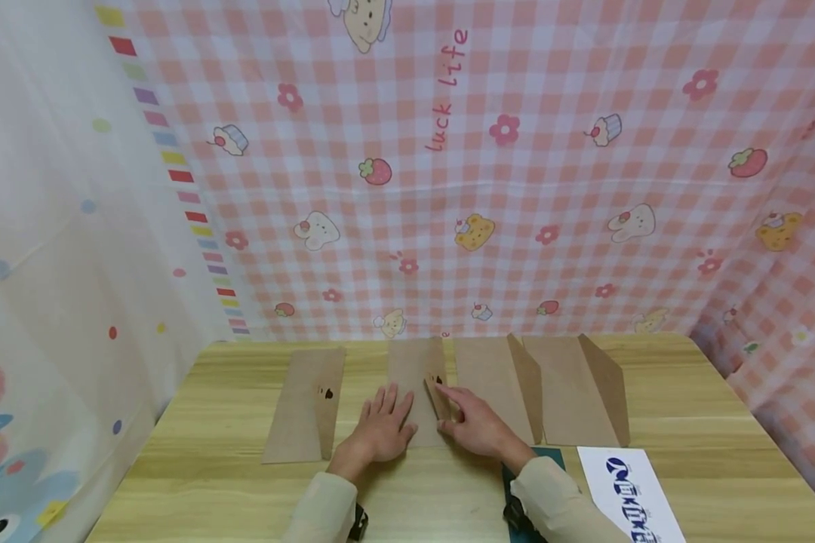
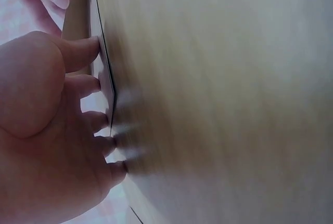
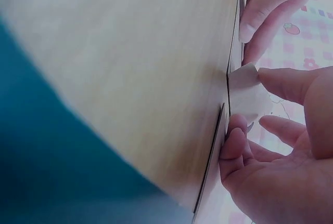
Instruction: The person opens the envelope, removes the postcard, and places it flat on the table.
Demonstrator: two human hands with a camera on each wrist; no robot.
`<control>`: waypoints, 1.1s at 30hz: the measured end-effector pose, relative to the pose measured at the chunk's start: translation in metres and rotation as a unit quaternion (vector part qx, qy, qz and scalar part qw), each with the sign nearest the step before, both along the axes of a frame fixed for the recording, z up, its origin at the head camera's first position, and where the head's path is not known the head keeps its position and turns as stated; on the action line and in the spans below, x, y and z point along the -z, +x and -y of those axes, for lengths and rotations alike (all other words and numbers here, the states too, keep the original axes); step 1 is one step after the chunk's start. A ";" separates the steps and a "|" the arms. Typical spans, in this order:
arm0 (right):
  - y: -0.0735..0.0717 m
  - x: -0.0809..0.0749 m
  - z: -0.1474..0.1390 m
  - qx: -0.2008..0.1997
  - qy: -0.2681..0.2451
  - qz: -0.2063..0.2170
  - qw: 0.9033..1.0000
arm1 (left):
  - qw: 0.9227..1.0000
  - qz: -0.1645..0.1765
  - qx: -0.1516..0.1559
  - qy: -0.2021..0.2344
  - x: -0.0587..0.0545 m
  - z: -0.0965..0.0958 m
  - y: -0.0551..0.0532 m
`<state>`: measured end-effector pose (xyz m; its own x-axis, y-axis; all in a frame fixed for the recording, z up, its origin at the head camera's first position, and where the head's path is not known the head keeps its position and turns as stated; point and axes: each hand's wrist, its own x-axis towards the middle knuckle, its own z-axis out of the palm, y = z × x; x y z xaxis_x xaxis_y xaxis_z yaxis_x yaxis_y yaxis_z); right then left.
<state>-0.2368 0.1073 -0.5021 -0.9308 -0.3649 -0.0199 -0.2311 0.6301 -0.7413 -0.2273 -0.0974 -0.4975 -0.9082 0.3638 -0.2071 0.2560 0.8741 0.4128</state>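
Pale sleeves (image 1: 322, 507); beneath the left hand (image 1: 380, 431), fingers (image 1: 379, 399) spread unclenched, a brown, dark-marked envelope (image 1: 413, 358). The right hand (image 1: 477, 424) touches its raised flap (image 1: 438, 398); whether pinching, I can't tell. Beyond, cloth (image 1: 407, 98) reads "luck life".

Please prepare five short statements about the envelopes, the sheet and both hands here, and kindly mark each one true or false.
1. Four brown envelopes lie in a row on the table. True.
2. The left grip touches the leftmost envelope. False: it is at the second envelope from the left.
3. The right grip touches a raised flap of that second envelope. True.
4. The two rightmost envelopes have their flaps folded shut. False: their flaps are spread open toward the right.
5. The white sheet carries dark blue print. True.
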 end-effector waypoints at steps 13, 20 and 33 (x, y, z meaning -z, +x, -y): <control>0.000 -0.003 -0.003 -0.010 -0.007 0.017 1.000 | 1.000 0.010 0.013 -0.024 -0.006 0.000 0.000; 0.000 -0.004 -0.004 -0.015 -0.006 0.015 1.000 | 0.999 0.012 0.016 -0.035 -0.004 0.000 -0.001; 0.000 -0.003 -0.004 -0.018 -0.006 0.013 1.000 | 0.999 0.023 0.019 -0.032 0.002 0.002 -0.003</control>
